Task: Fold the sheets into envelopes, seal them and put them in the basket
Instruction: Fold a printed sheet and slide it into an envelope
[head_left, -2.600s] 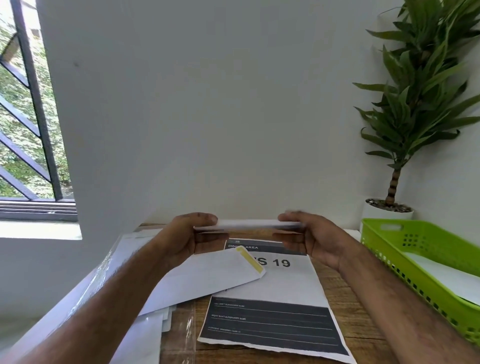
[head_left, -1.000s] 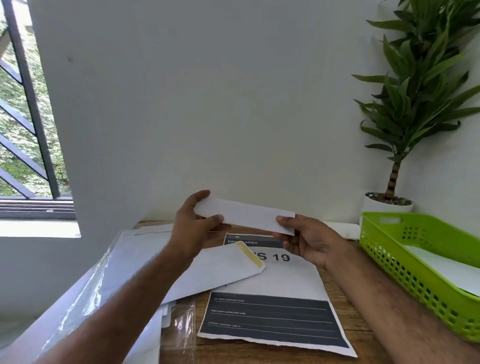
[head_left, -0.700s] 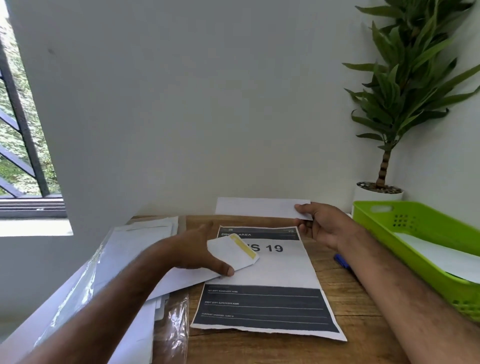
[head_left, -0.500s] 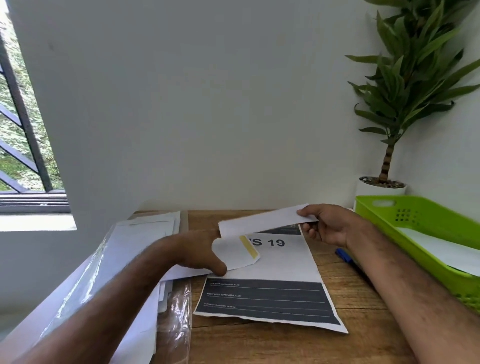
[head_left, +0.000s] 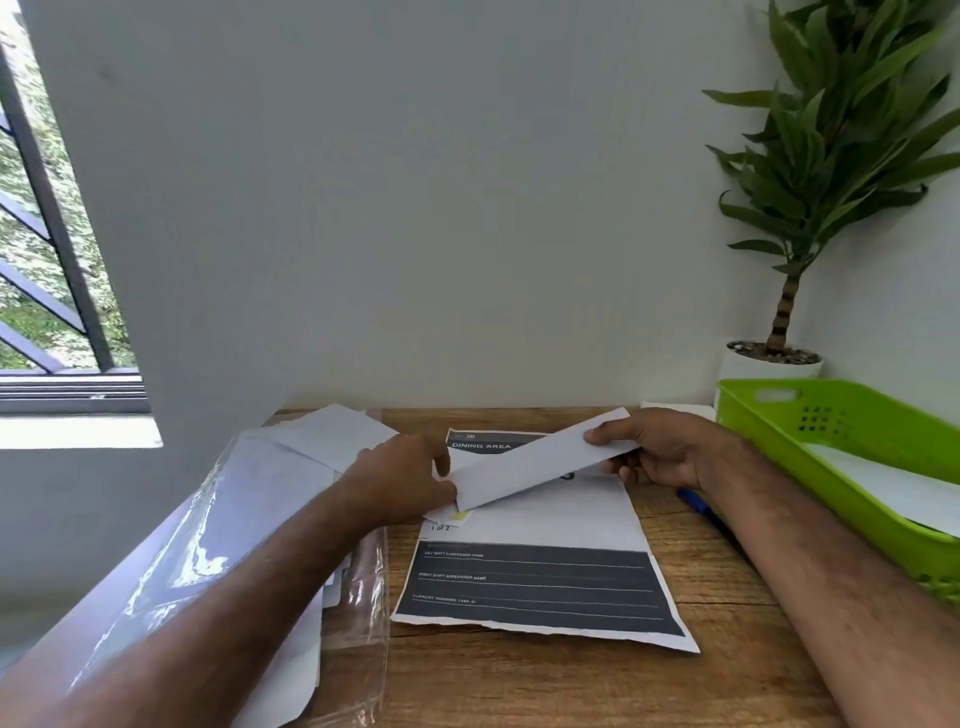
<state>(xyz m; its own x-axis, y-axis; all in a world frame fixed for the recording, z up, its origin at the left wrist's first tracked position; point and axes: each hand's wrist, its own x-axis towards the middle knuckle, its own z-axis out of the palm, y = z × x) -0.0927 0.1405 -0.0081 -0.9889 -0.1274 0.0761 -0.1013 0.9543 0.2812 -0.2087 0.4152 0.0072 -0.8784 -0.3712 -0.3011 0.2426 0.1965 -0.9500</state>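
Folded sheet (head_left: 540, 462): narrow white strip, tilted, pinched in your right hand (head_left: 657, 449); your left hand (head_left: 402, 480) grips the envelope (head_left: 448, 514).

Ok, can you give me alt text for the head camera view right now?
Over a wooden desk, the right hand pinches one end of a folded white sheet while the left hand meets its other end by an envelope lying on a printed form. A green basket holding white paper sits at right.
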